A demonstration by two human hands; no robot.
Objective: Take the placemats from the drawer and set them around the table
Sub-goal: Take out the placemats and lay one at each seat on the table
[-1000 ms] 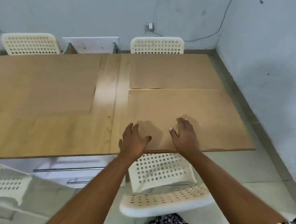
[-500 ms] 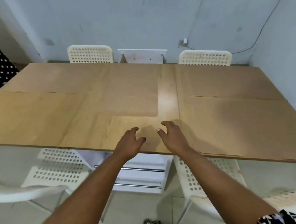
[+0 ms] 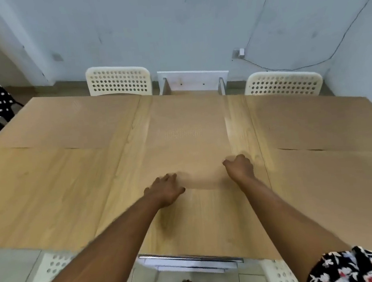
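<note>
centre placemat (image 3: 187, 145) lies mid-worktop (image 3: 48, 189), long axis toward far edge; i see left hand (image 3: 163, 189) flat on near edge, right hand (image 3: 239, 166) curled at near right corner, grip unclear.

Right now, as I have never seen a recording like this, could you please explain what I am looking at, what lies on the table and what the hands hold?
There is no machine here: a camera worn on a person's head looks forward and down, so the two bare arms are the wearer's own. They reach over a wooden table. Brown placemats close to the table's colour lie on it: two to the left, two to the right and a middle placemat. The left hand rests flat on the middle placemat's near edge. The right hand is curled at its near right corner; whether it pinches the mat is blurred. White perforated chairs stand at the far side.
</note>
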